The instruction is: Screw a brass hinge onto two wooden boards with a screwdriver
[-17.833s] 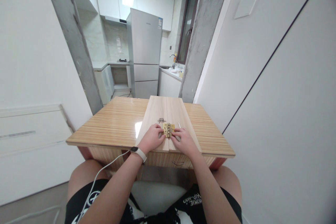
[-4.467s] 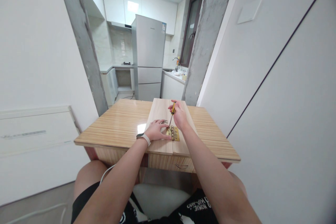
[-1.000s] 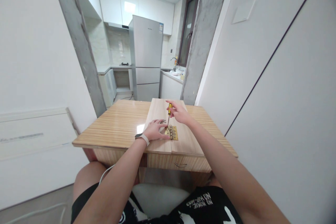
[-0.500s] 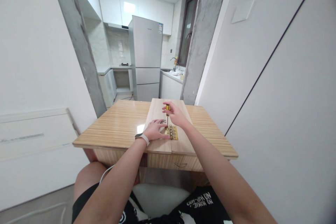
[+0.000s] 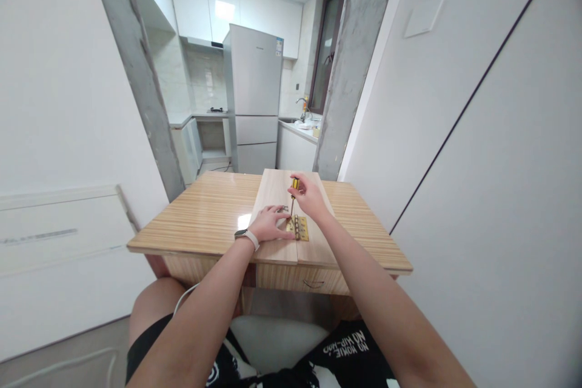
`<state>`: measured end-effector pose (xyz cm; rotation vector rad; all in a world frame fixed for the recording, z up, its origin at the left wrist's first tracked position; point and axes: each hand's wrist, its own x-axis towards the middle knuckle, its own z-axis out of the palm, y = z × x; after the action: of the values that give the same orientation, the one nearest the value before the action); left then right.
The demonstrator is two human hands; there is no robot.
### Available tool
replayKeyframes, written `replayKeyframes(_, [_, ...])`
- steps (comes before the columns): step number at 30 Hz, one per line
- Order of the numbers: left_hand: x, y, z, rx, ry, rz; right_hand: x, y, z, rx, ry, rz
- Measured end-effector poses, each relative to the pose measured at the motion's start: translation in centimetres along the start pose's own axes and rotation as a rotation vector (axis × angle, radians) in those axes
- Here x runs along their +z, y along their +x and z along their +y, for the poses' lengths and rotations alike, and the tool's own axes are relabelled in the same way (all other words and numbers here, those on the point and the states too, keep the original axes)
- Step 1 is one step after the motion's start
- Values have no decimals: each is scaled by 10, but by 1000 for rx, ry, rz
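My right hand (image 5: pixel 309 195) grips the yellow and black handle of a screwdriver (image 5: pixel 295 184). The shaft slants down to the left leaf of a brass hinge (image 5: pixel 302 229); I cannot make out a screw at the tip. The hinge lies across the seam between two pale wooden boards, a left board (image 5: pixel 275 253) and a right board (image 5: pixel 318 251). My left hand (image 5: pixel 267 224) rests on the left board with fingers apart, its thumb at the hinge's left leaf and partly covering it. Small metal pieces (image 5: pixel 284 208) lie just beyond its fingertips.
The boards lie on a striped wooden table (image 5: pixel 195 218) with a drawer (image 5: pixel 291 279) at its front. White walls stand on both sides. Beyond the table are a grey fridge (image 5: pixel 257 85) and a sink counter (image 5: pixel 297 145).
My right hand has moved slightly to the right, and the screwdriver now leans more, its handle toward the right. My left hand stays at about the same place.
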<state>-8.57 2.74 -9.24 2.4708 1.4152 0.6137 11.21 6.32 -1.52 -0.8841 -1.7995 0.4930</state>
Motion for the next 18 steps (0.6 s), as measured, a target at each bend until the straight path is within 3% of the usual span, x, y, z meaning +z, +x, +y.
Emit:
replayKeyframes(4, [-1, 0, 1, -5, -3, -4, 1, -3, -4, 11, 20, -22])
replayKeyframes(11, [1, 1, -2, -6, -1, -12, -2, -1, 1, 125, 271, -164])
replayKeyframes(18, [3, 1, -4, -2, -13, -6, -2, -4, 1, 87, 125, -12])
